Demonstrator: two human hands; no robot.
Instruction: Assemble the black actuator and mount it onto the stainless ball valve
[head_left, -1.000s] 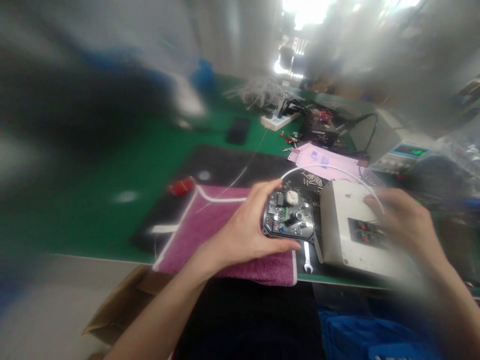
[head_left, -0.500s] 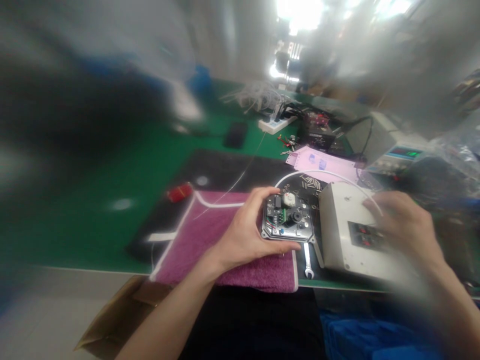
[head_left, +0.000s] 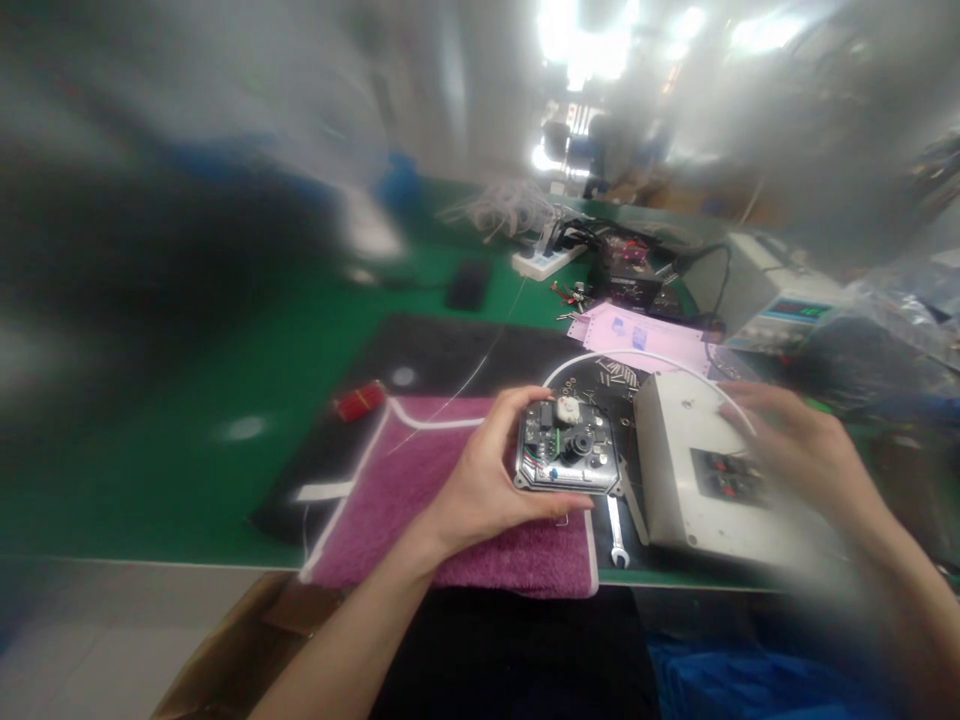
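Observation:
In my left hand (head_left: 487, 465) is a small device with an exposed circuit board (head_left: 574, 445), gripped at its left side between thumb and fingers. A round black part, a white knob-like part and small wires show on its face. My right hand (head_left: 795, 440) is over a pale metal box (head_left: 675, 490) with dark terminals on its top. Its fingers are blurred, and a white tube (head_left: 637, 352) that arcs over from behind the device crosses them. Whether they grip the tube cannot be made out. Beneath the device lies a purple towel (head_left: 420, 500).
An open-end wrench (head_left: 616, 535) lies between towel and box. Small metal pins (head_left: 619, 373) and pink papers (head_left: 645, 335) are behind. Farther back are a power strip (head_left: 547, 262) and a bench instrument with a lit display (head_left: 799, 308). A red object (head_left: 360, 400) lies left on the black mat (head_left: 442, 345).
The view has tilted slightly, so the bench sits a little lower in the picture. My left hand still holds the device, and my right hand stays over the box.

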